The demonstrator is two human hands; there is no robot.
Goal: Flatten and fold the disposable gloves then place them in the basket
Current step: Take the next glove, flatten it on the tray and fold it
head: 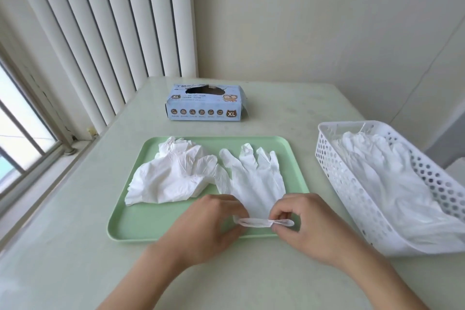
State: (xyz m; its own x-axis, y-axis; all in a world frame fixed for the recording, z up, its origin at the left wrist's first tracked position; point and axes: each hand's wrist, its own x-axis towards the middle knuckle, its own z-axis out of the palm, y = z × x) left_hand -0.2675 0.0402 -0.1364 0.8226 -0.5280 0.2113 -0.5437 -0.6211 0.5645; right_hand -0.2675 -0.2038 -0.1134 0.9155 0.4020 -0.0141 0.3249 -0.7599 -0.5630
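Hands work at the near edge of a green tray: the left hand and the right hand each pinch the rolled cuff of a flat white glove, whose fingers point away from the person. A crumpled pile of gloves lies just left of it on the tray. The white basket stands to the right with gloves inside, and a blue box sits behind the tray.

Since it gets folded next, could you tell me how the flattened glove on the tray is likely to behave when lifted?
The flat glove looks thin and wrinkled, so it will probably droop limply. Its cuff already curls between the left hand and right hand, suggesting folds may spring open. It seems very light.
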